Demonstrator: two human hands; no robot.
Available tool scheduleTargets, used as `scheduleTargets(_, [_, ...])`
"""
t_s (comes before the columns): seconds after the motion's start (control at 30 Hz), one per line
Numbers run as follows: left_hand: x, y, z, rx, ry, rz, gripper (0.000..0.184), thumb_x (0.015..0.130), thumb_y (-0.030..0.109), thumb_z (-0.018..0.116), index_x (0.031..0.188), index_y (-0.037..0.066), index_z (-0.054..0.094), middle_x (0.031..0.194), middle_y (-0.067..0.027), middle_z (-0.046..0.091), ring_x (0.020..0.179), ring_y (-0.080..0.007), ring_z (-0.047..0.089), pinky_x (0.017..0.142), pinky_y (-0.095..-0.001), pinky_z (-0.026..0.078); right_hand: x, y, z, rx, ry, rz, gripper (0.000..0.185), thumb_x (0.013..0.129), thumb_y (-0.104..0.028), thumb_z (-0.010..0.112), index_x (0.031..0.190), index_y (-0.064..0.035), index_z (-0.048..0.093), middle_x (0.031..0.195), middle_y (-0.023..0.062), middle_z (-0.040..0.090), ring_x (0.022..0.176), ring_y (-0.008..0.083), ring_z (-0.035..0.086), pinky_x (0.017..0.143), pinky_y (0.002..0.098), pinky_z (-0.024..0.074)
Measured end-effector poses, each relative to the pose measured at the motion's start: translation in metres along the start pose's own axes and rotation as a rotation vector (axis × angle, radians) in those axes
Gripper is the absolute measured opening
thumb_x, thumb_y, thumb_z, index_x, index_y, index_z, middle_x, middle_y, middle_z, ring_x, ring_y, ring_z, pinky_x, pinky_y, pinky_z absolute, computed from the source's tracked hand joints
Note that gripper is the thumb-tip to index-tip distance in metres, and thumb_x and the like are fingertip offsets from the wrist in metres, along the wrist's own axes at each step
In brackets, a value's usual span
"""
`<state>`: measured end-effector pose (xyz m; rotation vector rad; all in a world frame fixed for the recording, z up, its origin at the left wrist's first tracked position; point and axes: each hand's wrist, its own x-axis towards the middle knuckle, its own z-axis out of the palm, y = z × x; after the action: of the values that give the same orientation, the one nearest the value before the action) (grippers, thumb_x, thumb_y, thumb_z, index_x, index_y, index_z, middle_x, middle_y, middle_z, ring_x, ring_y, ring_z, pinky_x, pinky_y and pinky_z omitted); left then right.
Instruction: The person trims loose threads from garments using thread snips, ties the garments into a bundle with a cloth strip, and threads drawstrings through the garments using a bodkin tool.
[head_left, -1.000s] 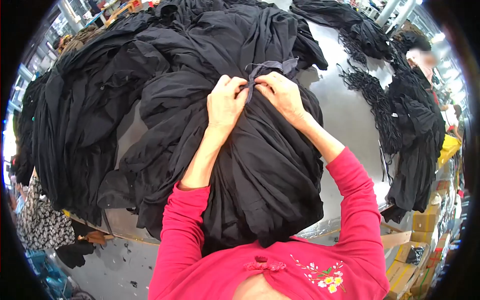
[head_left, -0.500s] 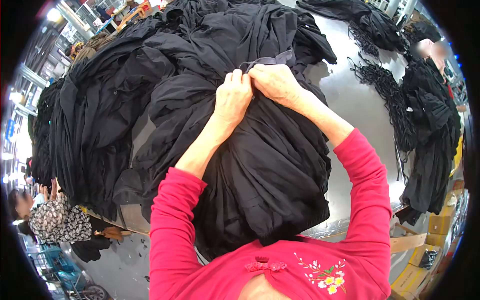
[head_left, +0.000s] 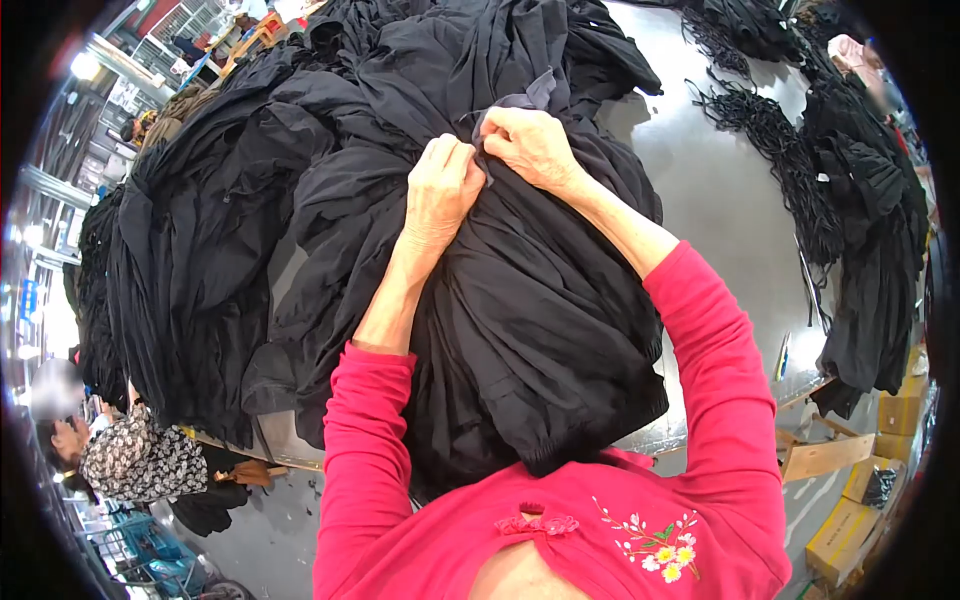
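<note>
A large bundle of black cloth [head_left: 530, 320] lies on the metal table, its folds gathered to a point near the middle. At that point a dark grey cloth strip [head_left: 538, 92] goes round the gather, its loose end sticking up beyond my right hand. My left hand [head_left: 440, 190] is closed in a pinch on the strip at the gather. Close beside it, almost touching, my right hand [head_left: 528, 147] pinches the strip too. The part of the strip between my fingers is mostly hidden.
More black garments [head_left: 190, 250] are heaped at the left. On the right are black cords [head_left: 780, 160] and hanging black cloth [head_left: 865, 240] on the metal table [head_left: 690, 190]. A person in a patterned top [head_left: 145, 460] is at lower left. Cardboard boxes [head_left: 840, 535] stand at lower right.
My hands, pressed close together half a second ago, have shifted slightly left in view and a little apart at the gather. The view has turned, showing more of the person at lower left.
</note>
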<state>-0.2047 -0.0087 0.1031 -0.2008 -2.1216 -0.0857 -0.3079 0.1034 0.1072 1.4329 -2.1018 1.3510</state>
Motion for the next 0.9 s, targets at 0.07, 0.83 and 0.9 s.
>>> scheduleTargets(0.07, [0.001,-0.001,-0.003,-0.166,-0.031,-0.130,0.014,0.067,-0.002,0.060,0.079,0.002,0.054,0.072,-0.0083,0.050,0.061,-0.0226,0.052,0.056,-0.0301,0.044,-0.001,-0.002,-0.001,0.009,0.013,0.017,0.011,0.073,-0.016,0.056,0.077,-0.0059,0.059,0.066,0.0096,0.059,0.062,0.0242,0.060,0.057,0.0328,0.0460])
scheduleTargets(0.83, [-0.025,0.027,-0.110,-1.062,-0.648,-0.695,0.024,0.091,0.023,0.045,0.088,0.001,0.056,0.083,0.0005,0.052,0.072,-0.0078,0.041,0.070,-0.0205,0.035,-0.006,0.000,0.005,0.105,0.076,0.100,0.009,0.077,-0.011,0.057,0.081,-0.0031,0.060,0.070,0.0096,0.062,0.061,0.0167,0.059,0.059,0.0266,0.0454])
scheduleTargets(0.9, [-0.037,0.034,-0.117,-0.977,-0.578,-0.783,0.030,0.093,0.025,0.042,0.087,0.000,0.056,0.083,0.0007,0.052,0.071,-0.0070,0.041,0.070,-0.0205,0.034,-0.006,-0.005,-0.003,0.255,-0.048,0.123,0.010,0.079,-0.011,0.056,0.084,-0.0033,0.060,0.071,0.0089,0.061,0.064,0.0148,0.058,0.062,0.0253,0.0449])
